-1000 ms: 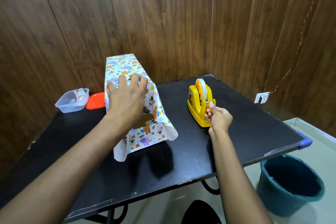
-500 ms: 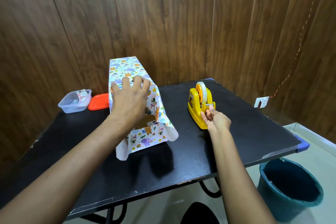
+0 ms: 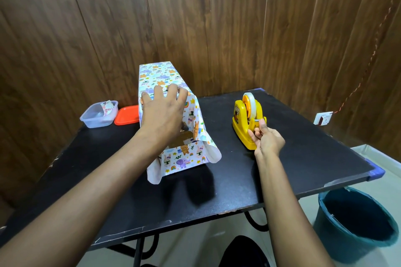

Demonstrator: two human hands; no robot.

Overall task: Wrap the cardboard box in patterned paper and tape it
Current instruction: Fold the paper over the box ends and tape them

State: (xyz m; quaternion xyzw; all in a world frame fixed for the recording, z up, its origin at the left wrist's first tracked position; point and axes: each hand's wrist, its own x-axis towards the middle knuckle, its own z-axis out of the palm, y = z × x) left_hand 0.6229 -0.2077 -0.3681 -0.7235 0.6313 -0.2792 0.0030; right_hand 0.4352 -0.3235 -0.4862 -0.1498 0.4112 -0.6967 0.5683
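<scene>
A tall cardboard box [image 3: 181, 136] stands on the black table [image 3: 282, 169], covered in white paper with cartoon animals [image 3: 158, 76]. Its near end is partly open, and brown cardboard shows between loose flaps. My left hand [image 3: 162, 112] presses flat on the near top edge with fingers spread, holding the paper down. To the right stands a yellow tape dispenser [image 3: 243, 123] with a clear tape roll [image 3: 249, 104]. My right hand [image 3: 265, 138] is at the dispenser's front, pinching the tape end at the cutter.
A clear plastic container [image 3: 98, 115] and an orange lid [image 3: 127, 115] lie at the back left of the table. A teal bucket [image 3: 355, 225] stands on the floor at the right. A wall socket [image 3: 323, 118] sits low on the wooden wall.
My right hand has drawn back slightly toward me from the cutter while still pinching the tape end. My left hand has stayed on the box.
</scene>
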